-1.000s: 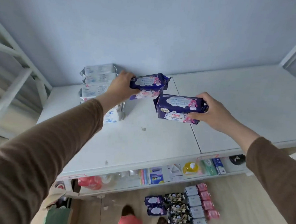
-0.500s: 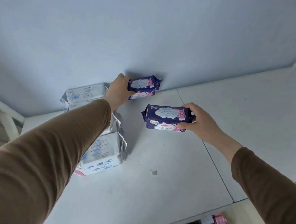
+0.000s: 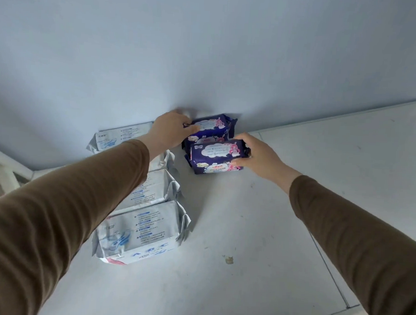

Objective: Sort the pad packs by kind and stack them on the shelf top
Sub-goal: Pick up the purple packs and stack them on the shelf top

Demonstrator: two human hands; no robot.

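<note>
Up on the white shelf top (image 3: 258, 232), both hands are on dark blue pad packs close to the pale blue wall (image 3: 208, 49). The left hand (image 3: 171, 129) reaches to the back, its fingers curled around the left end of the rear blue pack (image 3: 212, 126), which sits against or just in front of the wall; whether it rests fully on the shelf cannot be told, since the nearer pack hides its lower edge. The right hand (image 3: 255, 153) grips the right end of the front blue pack (image 3: 216, 155), fingers over the top and thumb along the lower front edge, and that pack lies directly in front of the rear one, touching or nearly touching it. Both packs show white cloud-shaped labels and a pink cartoon figure. To the left stand the white packs: a near white pack (image 3: 140, 233) with blue print at the front, a middle white pack (image 3: 152, 190) behind it and partly hidden by the brown left sleeve (image 3: 67, 210), and a far white pack (image 3: 116, 135) by the wall. A small tan speck (image 3: 229, 260) lies on the shelf to the right of the near white pack. The brown right sleeve (image 3: 354, 237) crosses the lower right.
</note>
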